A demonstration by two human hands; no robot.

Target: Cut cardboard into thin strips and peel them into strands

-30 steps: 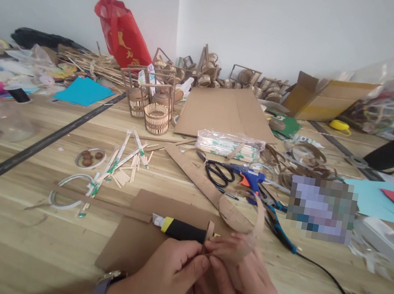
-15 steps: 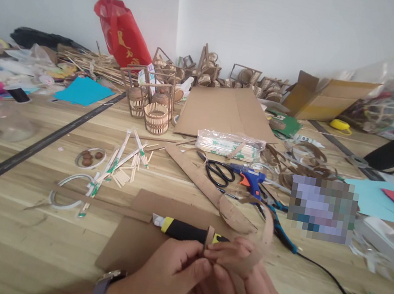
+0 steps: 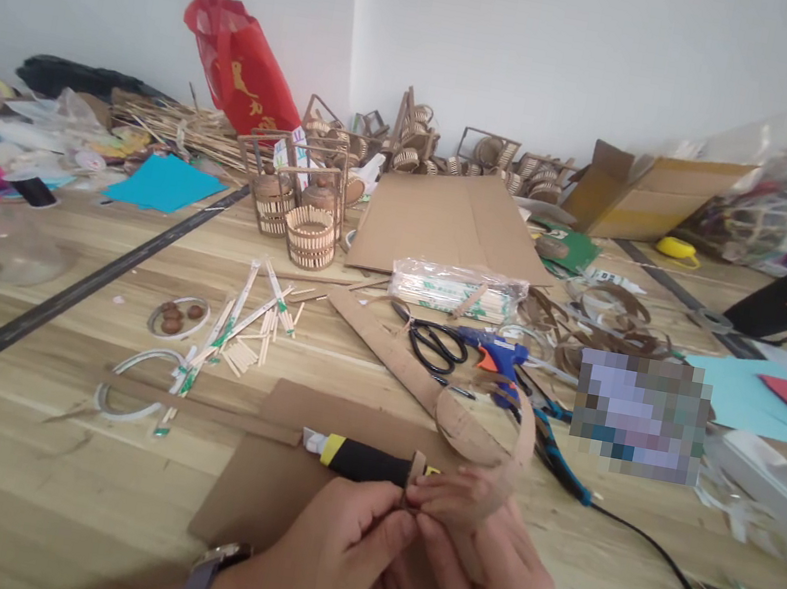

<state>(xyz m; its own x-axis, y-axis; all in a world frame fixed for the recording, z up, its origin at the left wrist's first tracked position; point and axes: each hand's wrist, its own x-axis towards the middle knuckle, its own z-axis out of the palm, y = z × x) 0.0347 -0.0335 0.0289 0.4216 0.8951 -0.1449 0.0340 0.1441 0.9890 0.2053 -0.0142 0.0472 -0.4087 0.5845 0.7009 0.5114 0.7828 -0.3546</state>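
Observation:
Both hands meet at the lower middle, just over a piece of brown cardboard (image 3: 227, 499). My left hand (image 3: 340, 554), on the watch side, pinches one end of a thin brown strip (image 3: 528, 430). My right hand (image 3: 485, 554) grips the same strip close by, and its loose length curls up above the fingers. The strip's end stands in a small bend between the fingertips, which partly hide it. Behind the hands a black and yellow utility knife (image 3: 364, 461) lies on the cardboard, blade to the left. A flat brown strip (image 3: 213, 410) reaches left from its tip.
Past the knife lie a long cardboard strip (image 3: 384, 349), black scissors (image 3: 436, 345), a blue glue gun (image 3: 501, 354) and pliers (image 3: 565, 467). Cut sticks (image 3: 246, 355) and tape rings (image 3: 108, 397) are at left. Small slatted baskets (image 3: 310, 239) stand farther back. A black cable (image 3: 667, 556) crosses the right side.
Both hands shift very slightly left, still pinching the strip. The strip's raised curl swings a little left. The things on the table stay in place.

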